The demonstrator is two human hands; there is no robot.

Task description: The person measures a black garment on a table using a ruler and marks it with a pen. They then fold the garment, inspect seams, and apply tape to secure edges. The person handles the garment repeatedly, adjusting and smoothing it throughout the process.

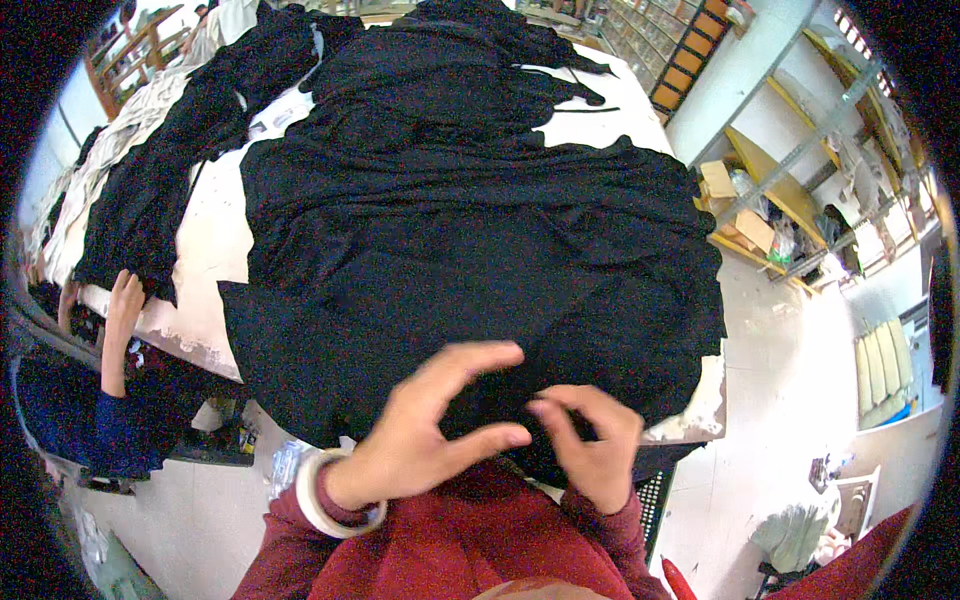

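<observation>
A wide piece of black cloth (450, 280) lies spread in wrinkled layers on the table in front of me. Over its near edge is my left hand (430, 415), thumb and fingers well apart, with nothing between them. A cream roll of tape (318, 492) sits around that wrist like a bangle. Close to its right, my right hand (595, 435) is curled, with thumb and forefinger drawn together in a pinch. Whatever those fingertips may hold is too small and blurred to make out. Neither hand clearly touches the cloth.
More black garments (160, 180) cover the white table (215, 225) at the far left. A co-worker's hand (122, 300) rests by them, with a dark blue sleeve (125, 430) below. Shelves with cardboard boxes (745, 235) stand at right. A red pen-like object (677, 580) shows at bottom right.
</observation>
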